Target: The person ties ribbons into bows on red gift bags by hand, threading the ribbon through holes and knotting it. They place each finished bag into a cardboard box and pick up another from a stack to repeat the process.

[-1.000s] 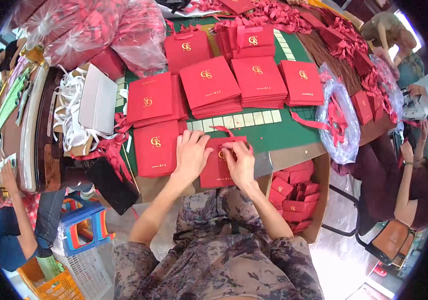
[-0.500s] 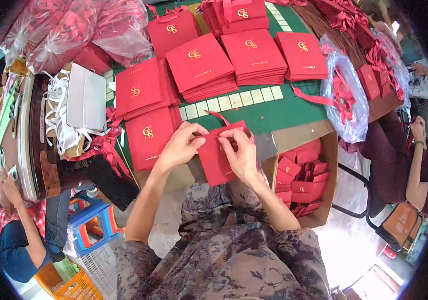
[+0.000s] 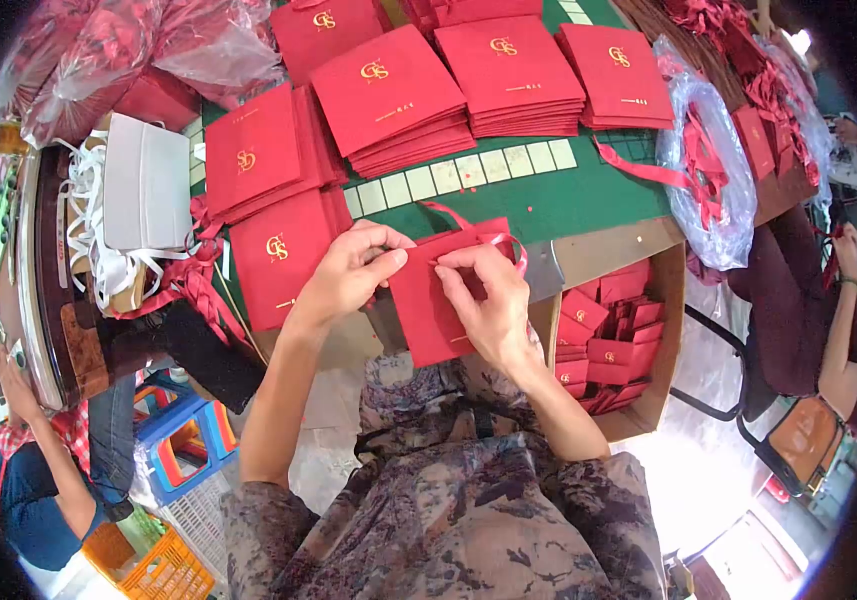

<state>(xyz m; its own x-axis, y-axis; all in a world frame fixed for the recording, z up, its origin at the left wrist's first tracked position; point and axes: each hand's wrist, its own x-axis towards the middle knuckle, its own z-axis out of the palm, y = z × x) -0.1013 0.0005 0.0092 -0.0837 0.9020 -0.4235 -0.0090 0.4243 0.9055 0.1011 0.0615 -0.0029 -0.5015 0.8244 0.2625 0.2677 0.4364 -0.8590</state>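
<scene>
A small red gift bag [image 3: 420, 322] is held tilted in front of me at the table's near edge. My left hand [image 3: 350, 272] is closed in a pinch on its upper left edge. The thumb and forefinger of my right hand [image 3: 493, 300] are pressed together at the bag's upper front, on what looks like a thin red piece of ribbon. One red ribbon [image 3: 445, 211] sticks up from the bag's top, and another loop curves out by my right knuckles. My right hand hides most of the bag's printed front.
Stacks of flat red bags [image 3: 386, 90] with gold letters cover the green table [image 3: 588, 205]. An open carton [image 3: 670, 345] of folded red bags stands below right. Ribbons fill a clear plastic bag [image 3: 708, 190]. A white box [image 3: 148, 180] sits left. Other people are at both sides.
The view has shifted slightly, bringing the table closer. Both hands stay on the red gift bag. The ribbon loop beside my right hand now shows more fully.
</scene>
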